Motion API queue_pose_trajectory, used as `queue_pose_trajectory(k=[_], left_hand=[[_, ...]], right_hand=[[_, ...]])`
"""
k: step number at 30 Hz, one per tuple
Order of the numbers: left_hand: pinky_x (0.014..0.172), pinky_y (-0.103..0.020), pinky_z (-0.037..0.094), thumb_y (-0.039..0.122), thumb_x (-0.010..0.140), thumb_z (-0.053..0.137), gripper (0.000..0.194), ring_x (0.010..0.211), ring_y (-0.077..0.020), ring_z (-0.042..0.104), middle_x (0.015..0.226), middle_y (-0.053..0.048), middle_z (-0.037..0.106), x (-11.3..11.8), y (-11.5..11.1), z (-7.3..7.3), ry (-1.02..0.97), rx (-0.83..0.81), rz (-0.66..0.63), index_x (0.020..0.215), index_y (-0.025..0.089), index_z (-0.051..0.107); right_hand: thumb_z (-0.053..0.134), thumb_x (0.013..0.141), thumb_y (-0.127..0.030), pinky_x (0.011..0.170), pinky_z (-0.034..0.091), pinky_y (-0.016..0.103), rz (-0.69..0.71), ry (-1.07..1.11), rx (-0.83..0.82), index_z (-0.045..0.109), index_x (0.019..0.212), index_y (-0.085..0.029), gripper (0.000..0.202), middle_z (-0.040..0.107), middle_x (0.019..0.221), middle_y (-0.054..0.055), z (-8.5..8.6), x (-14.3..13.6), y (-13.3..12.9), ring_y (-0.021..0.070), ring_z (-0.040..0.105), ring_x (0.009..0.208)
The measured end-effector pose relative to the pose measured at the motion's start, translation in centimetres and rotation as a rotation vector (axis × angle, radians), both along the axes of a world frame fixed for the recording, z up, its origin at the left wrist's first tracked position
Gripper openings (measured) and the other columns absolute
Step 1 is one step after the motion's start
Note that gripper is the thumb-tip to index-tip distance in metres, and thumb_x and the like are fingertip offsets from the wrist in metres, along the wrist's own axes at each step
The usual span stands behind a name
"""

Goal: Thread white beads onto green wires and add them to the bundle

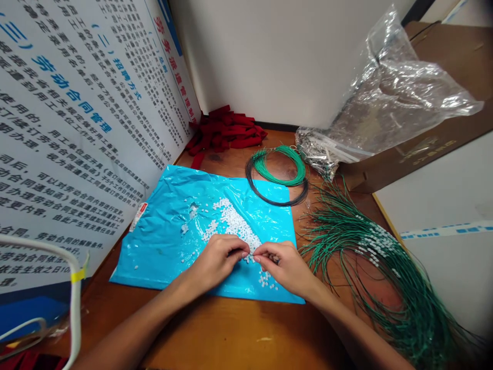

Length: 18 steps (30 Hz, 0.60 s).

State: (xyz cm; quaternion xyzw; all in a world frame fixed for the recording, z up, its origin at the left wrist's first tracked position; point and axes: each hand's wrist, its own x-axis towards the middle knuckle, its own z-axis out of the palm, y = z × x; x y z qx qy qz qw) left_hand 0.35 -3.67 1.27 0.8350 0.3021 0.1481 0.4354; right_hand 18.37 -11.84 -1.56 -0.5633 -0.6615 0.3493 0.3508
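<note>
Over a blue plastic sheet (154,246), my left hand (224,257) and my right hand (280,261) nearly meet at the fingertips. Each hand is closed in a pinch, and what lies between the fingers is too small to make out. Small white pieces (234,220) are heaped just beyond my hands, with more scattered near my right hand. A coil of green wire (296,159) and a coil of dark wire (265,198) overlap the sheet's far right corner. To the right lies a large bundle of green wires (419,298) with white pieces on them.
Red fabric strips (227,131) are piled at the back. A clear plastic bag (400,97) hangs over a cardboard box (454,123) at the right, beside a bag of metal parts (318,151). A printed board (77,113) and a white tube (75,303) stand at the left.
</note>
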Motion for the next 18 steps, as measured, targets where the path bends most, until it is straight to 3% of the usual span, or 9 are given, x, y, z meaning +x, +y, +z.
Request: queue_pose_trajectory(k=[7, 13, 18], left_hand=[[0.071, -0.026, 0.043, 0.017, 0.089, 0.048, 0.019, 0.077, -0.0170, 0.062, 0.082, -0.007, 0.069, -0.6, 0.6, -0.4, 0.002, 0.170, 0.005, 0.086, 0.015, 0.067], [0.073, -0.026, 0.044, 0.019, 0.086, 0.052, 0.016, 0.078, -0.0175, 0.063, 0.083, -0.006, 0.071, -1.4, 2.3, 0.4, 0.016, 0.195, 0.133, 0.080, 0.016, 0.067], [0.074, -0.027, 0.044, 0.020, 0.083, 0.054, 0.016, 0.078, -0.0187, 0.065, 0.083, -0.005, 0.073, -1.9, 3.1, 0.8, 0.035, 0.200, 0.159, 0.079, 0.017, 0.069]], right_hand=[[0.056, 0.088, -0.019, 0.054, 0.038, 0.022, 0.049, -0.284, 0.085, 0.066, 0.079, -0.017, 0.013, 0.065, 0.064, -0.001, 1.8, 2.8, 0.4, 0.0113, 0.056, 0.056], [0.055, 0.088, -0.022, 0.055, 0.040, 0.023, 0.065, -0.408, 0.080, 0.067, 0.077, -0.019, 0.017, 0.067, 0.066, 0.000, 5.3, 8.9, -0.8, 0.0122, 0.058, 0.058], [0.052, 0.090, -0.033, 0.049, 0.040, 0.025, -0.001, -0.547, -0.089, 0.067, 0.073, -0.020, 0.026, 0.063, 0.059, 0.002, 8.1, 14.5, -2.6, 0.0130, 0.055, 0.052]])
